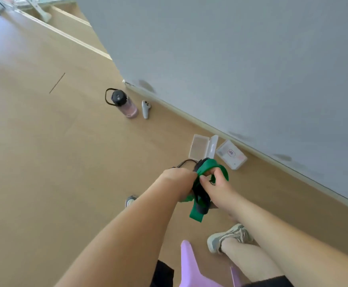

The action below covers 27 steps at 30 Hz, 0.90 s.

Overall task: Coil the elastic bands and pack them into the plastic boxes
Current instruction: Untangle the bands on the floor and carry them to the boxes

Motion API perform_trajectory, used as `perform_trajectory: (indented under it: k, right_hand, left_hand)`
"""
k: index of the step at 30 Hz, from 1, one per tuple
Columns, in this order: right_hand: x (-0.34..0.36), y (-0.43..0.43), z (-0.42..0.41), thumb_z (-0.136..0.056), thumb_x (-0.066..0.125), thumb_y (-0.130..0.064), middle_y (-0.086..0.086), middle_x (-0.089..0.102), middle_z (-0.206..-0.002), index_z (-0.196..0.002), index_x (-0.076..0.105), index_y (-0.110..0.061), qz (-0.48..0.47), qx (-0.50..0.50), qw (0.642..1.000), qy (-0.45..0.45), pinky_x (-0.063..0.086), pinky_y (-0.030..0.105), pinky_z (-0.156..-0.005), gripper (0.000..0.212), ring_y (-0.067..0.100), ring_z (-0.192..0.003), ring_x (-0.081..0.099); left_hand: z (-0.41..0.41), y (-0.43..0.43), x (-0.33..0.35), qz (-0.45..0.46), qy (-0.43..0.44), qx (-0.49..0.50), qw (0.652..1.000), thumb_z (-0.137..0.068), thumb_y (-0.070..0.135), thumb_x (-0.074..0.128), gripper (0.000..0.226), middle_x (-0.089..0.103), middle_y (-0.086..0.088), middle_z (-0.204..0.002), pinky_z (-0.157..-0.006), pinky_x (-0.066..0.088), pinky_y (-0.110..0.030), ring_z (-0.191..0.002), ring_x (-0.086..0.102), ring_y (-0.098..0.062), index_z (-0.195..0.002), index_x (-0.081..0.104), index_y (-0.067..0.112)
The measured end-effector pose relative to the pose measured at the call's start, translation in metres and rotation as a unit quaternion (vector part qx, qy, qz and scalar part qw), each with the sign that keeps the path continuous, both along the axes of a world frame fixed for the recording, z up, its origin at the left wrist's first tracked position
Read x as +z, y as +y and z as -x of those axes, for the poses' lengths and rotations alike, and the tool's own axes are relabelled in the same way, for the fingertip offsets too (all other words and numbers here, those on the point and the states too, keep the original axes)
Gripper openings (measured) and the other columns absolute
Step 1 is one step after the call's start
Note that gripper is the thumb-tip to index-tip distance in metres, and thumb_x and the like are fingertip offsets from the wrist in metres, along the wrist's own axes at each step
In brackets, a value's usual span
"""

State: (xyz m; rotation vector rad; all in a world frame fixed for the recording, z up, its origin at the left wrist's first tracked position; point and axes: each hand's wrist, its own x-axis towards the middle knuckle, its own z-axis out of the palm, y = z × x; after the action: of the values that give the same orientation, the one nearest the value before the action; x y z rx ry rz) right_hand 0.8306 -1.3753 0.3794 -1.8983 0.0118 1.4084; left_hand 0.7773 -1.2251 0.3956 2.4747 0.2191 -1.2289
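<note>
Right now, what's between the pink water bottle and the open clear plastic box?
A white handheld controller, lying beside the pink water bottle; otherwise bare floor, head view.

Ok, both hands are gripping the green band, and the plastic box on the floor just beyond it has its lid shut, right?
Not quite. The head view shows that plastic box lying open, its lid swung out beside it. The rest holds: the left hand and right hand both grip the green band, just in front of the box.
</note>
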Motion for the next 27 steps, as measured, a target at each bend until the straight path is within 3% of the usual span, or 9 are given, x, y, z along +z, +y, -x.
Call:
perform_trajectory:
  k: [2, 4, 10, 15, 19, 25, 27]
  right_hand:
    - [-0.045, 0.001, 0.01, -0.102, 0.051, -0.045, 0.008, 0.064, -0.119, -0.108, 0.05, -0.031, 0.01, 0.011, 1.0, 0.016, 0.065, 0.051, -0.078, 0.015, 0.029, -0.105, 0.071]
    - [-0.095, 0.0, 0.019, -0.099, 0.051, -0.051, 0.004, 0.064, -0.122, -0.106, 0.051, -0.038, 0.017, 0.022, 0.999, 0.018, 0.063, 0.053, -0.084, 0.015, 0.027, -0.108, 0.069]
    - [-0.253, -0.017, 0.007, -0.088, 0.049, -0.067, -0.005, 0.068, -0.123, -0.106, 0.059, -0.04, 0.073, 0.077, 0.994, 0.03, 0.055, 0.052, -0.1, 0.034, 0.023, -0.111, 0.067]
    - [-0.334, -0.035, -0.019, -0.102, 0.047, -0.05, -0.007, 0.059, -0.121, -0.119, 0.061, -0.037, 0.116, 0.175, 0.978, -0.016, 0.055, 0.043, -0.098, 0.026, 0.025, -0.115, 0.061]
    - [-0.36, -0.044, -0.031, -0.103, 0.043, -0.047, 0.003, 0.064, -0.125, -0.117, 0.063, -0.034, 0.111, 0.205, 0.971, -0.06, 0.057, 0.044, -0.096, 0.028, 0.029, -0.116, 0.065]
    - [-0.364, -0.045, -0.028, -0.102, 0.045, -0.042, -0.002, 0.066, -0.112, -0.105, 0.064, -0.035, 0.085, 0.209, 0.966, -0.127, 0.057, 0.044, -0.091, 0.02, 0.024, -0.105, 0.066]
    - [-0.363, -0.039, -0.029, -0.102, 0.046, -0.041, -0.002, 0.066, -0.11, -0.108, 0.063, -0.032, 0.078, 0.223, 0.959, -0.154, 0.057, 0.044, -0.094, 0.02, 0.023, -0.104, 0.066]
  left_hand:
    - [0.012, -0.001, -0.045, 0.0, 0.02, 0.026, 0.999, -0.1, 0.024, 0.059, 0.022, 0.06, 0.001, -0.096, -0.069, 0.046, -0.036, -0.087, 0.06, -0.026, -0.121, 0.059, 0.018]
    - [0.022, -0.001, -0.098, -0.006, 0.029, 0.041, 0.999, -0.099, 0.02, 0.06, 0.022, 0.057, 0.001, -0.094, -0.07, 0.047, -0.037, -0.086, 0.059, -0.026, -0.121, 0.058, 0.017]
    - [0.032, -0.02, -0.261, -0.024, 0.013, 0.054, 0.998, -0.097, 0.012, 0.062, 0.036, 0.059, -0.008, -0.121, -0.079, 0.052, -0.041, -0.107, 0.065, -0.031, -0.131, 0.05, 0.011]
    - [0.027, -0.032, -0.353, -0.048, 0.037, 0.058, 0.996, -0.095, 0.001, 0.06, 0.039, 0.06, -0.011, -0.126, -0.087, 0.052, -0.044, -0.114, 0.062, -0.033, -0.133, 0.054, 0.01]
    - [0.032, -0.039, -0.388, -0.057, 0.009, 0.082, 0.995, -0.095, 0.001, 0.056, 0.036, 0.059, -0.007, -0.114, -0.084, 0.053, -0.043, -0.105, 0.062, -0.031, -0.128, 0.056, 0.015]
    - [0.045, -0.051, -0.384, -0.038, -0.02, 0.099, 0.994, -0.096, 0.01, 0.058, 0.049, 0.057, -0.005, -0.122, -0.089, 0.057, -0.044, -0.107, 0.061, -0.028, -0.142, 0.05, 0.02]
    - [0.049, -0.048, -0.383, -0.046, -0.026, 0.115, 0.992, -0.095, 0.009, 0.058, 0.043, 0.058, -0.004, -0.114, -0.084, 0.056, -0.041, -0.101, 0.06, -0.027, -0.136, 0.054, 0.019]
